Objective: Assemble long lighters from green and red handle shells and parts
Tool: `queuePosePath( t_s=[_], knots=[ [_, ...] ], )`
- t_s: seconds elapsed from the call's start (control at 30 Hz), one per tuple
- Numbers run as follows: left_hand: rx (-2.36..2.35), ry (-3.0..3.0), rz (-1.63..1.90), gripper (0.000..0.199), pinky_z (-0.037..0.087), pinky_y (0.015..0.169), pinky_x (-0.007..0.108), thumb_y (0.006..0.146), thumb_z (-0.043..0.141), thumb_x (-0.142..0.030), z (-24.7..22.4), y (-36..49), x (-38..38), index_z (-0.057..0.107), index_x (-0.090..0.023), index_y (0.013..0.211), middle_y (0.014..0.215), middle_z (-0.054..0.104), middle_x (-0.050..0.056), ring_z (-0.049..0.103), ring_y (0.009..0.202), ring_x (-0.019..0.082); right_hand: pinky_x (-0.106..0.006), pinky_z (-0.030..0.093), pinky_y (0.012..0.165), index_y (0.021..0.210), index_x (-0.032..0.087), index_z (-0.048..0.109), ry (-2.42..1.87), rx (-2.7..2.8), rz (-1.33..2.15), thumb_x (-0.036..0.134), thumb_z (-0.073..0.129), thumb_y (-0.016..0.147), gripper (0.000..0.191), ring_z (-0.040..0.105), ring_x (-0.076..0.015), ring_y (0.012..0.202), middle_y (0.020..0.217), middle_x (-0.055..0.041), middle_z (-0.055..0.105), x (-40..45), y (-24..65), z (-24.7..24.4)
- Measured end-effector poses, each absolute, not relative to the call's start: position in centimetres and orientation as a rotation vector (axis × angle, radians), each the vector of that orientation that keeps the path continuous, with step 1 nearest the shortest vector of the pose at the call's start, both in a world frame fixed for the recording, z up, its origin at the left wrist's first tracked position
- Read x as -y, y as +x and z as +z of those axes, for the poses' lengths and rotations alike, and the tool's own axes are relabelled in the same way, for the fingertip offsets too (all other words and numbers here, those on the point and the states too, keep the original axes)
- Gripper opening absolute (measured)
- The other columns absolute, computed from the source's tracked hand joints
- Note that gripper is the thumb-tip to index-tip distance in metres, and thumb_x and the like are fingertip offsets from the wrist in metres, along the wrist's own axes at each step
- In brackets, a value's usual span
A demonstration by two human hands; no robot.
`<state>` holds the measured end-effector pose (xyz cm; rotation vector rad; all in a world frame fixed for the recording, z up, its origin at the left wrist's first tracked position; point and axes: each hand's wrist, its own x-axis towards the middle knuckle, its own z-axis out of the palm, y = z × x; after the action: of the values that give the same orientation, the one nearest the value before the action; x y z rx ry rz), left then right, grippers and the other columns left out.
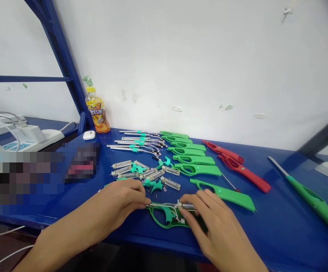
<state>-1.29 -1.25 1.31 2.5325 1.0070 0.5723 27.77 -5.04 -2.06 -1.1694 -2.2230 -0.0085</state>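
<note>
Green shell (166,227): it lies near the front edge of the desk, between the 2 hands, with its finger loop facing the person. It looks like light, stiff plastic, a bit slick. I'd hold it by the fat handle end.
Teal trigger (168,214): it sits by the loop of that shell. It looks small and hard, and easy to knock loose.
White wires (167,205): thin and bendy, running along the shell. I think a hard tug could pull them off, so push them gently.
Clear tank (189,206): at the top side of the shell, partly hidden. It looks smooth and could crack if squeezed hard. Best held by its sides, away from the white tip.
Right hand (219,217): thumb and fingers grip the clear tank.
Left hand (125,196): fingers pinched on the thin front end of the shell. I can't tell if they hold wires too.
Loose tanks (171,184): in a messy heap just behind, with teal bits among them.
Metal rods (124,148): behind the heap, side by side, wires on their ends.
Spare green shells (200,170): in a row to the right of the rods.
Red shells (250,175): 2, past the green row.
Long green lighter (308,196): far right.
Desk (277,223): blue, under it all.
</note>
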Motion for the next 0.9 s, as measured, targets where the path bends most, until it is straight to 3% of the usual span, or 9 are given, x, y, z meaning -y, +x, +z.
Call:
queuePosePath(
  t_s=[0.27, 0.5, 0.7, 0.9],
  knots=[
    [-1.110, 2.402, 0.516, 0.026, 0.042, 0.071, 0.022, 0.103, 0.065, -0.008, 1.0, -0.6, 1.4, 0.077, -0.023, 0.086, 0.090, 0.069, -0.004, 0.065, 0.078, 0.010, -0.043, 0.055, 0.081, 0.116, 0.029, 0.059, -1.176, 2.230, -0.026, 0.031, 0.044, 0.117, 0.016, 0.069, -0.0269, 0.083, 0.096, -0.0012, 0.071, 4.8, 28.0, -2.1],
    [-1.129, 2.338, 0.459, 0.026, 0.043, 0.078, 0.021, 0.111, 0.058, -0.021, 0.9, -0.8, 1.5, 0.077, -0.026, 0.095, 0.096, 0.070, -0.004, 0.067, 0.086, 0.010, -0.039, 0.053, 0.076, 0.110, 0.028, 0.063, -1.239, 2.179, 0.118, 0.033, 0.045, 0.117, 0.020, 0.068, -0.0251, 0.085, 0.099, -0.0037, 0.067, 4.9, 28.0, -2.1],
    [-1.174, 2.346, 0.410, 0.026, 0.044, 0.078, 0.020, 0.106, 0.063, -0.012, 1.9, -0.3, 1.5, 0.079, -0.023, 0.090, 0.093, 0.071, -0.004, 0.068, 0.086, 0.011, -0.038, 0.052, 0.088, 0.112, 0.031, 0.066, -1.339, 2.092, 0.566, 0.037, 0.049, 0.116, 0.019, 0.065, -0.0234, 0.103, 0.114, -0.0033, 0.061, 5.1, 28.7, -1.6],
    [-1.172, 2.361, 0.404, 0.029, 0.045, 0.078, 0.022, 0.106, 0.059, -0.012, 2.0, -0.5, 1.2, 0.081, -0.023, 0.091, 0.093, 0.072, -0.002, 0.068, 0.085, 0.013, -0.035, 0.048, 0.092, 0.111, 0.036, 0.073, -1.320, 2.062, 0.745, 0.029, 0.063, 0.111, 0.012, 0.064, -0.0197, 0.103, 0.111, 0.0012, 0.063, 4.9, 29.2, -1.0]
  ],
)
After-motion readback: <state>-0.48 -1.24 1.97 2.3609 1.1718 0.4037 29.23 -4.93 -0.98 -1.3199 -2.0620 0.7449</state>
